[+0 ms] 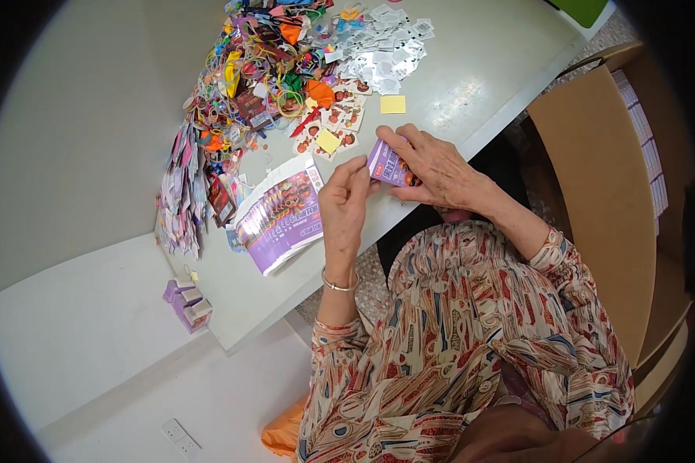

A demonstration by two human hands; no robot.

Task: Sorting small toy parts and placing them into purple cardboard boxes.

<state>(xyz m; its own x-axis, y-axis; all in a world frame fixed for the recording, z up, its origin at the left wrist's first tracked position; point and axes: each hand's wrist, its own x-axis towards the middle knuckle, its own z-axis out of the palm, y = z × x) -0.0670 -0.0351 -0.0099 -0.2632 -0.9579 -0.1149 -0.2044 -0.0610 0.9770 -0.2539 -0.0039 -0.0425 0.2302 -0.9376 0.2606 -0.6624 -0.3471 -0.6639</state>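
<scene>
Between my two hands, above the table's near edge, is a small purple carton (387, 167) with a colourful printed picture. My right hand (440, 170) grips it from the right, thumb below and fingers over the top. My left hand (345, 202) is closed, its fingertips pinching the carton's left edge. Left of my left wrist lies a fanned stack of flat purple cartons (283, 224). Just beyond my hands are a yellow paper square (392, 104) and another one (328, 141) resting on printed picture cards (347, 116).
A big heap of colourful small trinkets (247, 85) covers the table's far left, beside a pile of small white packets (386, 50). Purple-and-white strips (182, 193) lie at the left. Small purple boxes (187, 303) sit at the left corner. An open cardboard box (594, 193) stands right.
</scene>
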